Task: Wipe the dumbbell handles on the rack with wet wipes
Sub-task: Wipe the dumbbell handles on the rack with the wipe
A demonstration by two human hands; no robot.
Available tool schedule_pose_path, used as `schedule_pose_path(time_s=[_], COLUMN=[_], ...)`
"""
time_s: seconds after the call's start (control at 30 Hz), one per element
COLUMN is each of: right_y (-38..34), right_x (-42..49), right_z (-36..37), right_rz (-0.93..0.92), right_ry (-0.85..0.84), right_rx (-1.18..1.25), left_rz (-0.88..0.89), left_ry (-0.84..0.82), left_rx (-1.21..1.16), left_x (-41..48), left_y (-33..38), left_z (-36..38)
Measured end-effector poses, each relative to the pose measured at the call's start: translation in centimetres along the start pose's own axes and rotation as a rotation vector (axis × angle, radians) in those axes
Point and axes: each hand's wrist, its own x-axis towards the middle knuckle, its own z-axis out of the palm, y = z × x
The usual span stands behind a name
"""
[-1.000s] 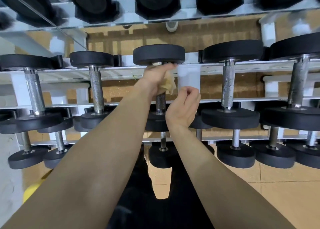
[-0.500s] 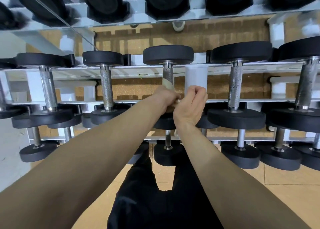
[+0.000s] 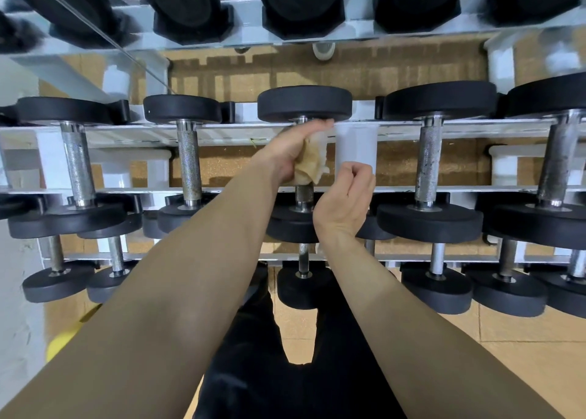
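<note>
Left grip [image 3: 293, 152] clamped on wet wipe [image 3: 312, 164] round centre dumbbell handle [image 3: 304, 196], middle rack [image 3: 222, 128] tier. Right grip [image 3: 345, 193] curled, apparently empty. Advice: squeeze firmly, twist along full handle.

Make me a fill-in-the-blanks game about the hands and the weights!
1. The left hand wraps a crumpled ___ round the middle dumbbell handle.
2. The round dumbbell heads are coloured ___.
3. The right hand, fingers curled, hovers near a ___ rack post.

Missing words: wipe; black; white.
</note>
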Motion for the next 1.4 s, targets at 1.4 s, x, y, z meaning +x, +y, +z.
schedule_pose_path(time_s=[1.4], right_y=[0.1], right_x=[0.2], right_z=[-0.2], right_rz=[0.038], right_ry=[-0.011], right_rx=[0.062], left_rz=[0.135], left_ry=[0.083], left_rx=[0.908], left_x=[-0.8], left_y=[-5.4], left_z=[-2.0])
